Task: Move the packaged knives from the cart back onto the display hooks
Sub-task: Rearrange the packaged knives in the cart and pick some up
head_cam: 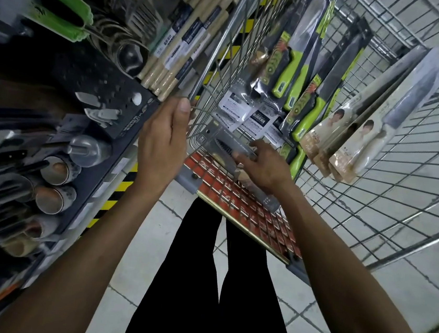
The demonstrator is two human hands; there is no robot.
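A wire cart [221, 43] stands in front of me with several packaged knives inside. Green-handled knives [286, 72] lean in the middle, and beige-handled knives [352, 146] lean against the cart's right wall. A grey packaged knife [220, 147] lies at the near end of the cart. My right hand [262, 165] pinches this package between thumb and fingers. My left hand [161, 137] grips the near-left corner of the cart's rim, thumb on the wire. The display [91, 78] with hanging utensils is on my left.
The display rack holds green-handled tools [63, 14], wooden-handled utensils [176, 52], metal cups [59, 170] and a dark grater board. A yellow-black striped edge [120, 185] runs along its base. The cart's red child-seat flap [246, 210] is near me. The floor is tiled.
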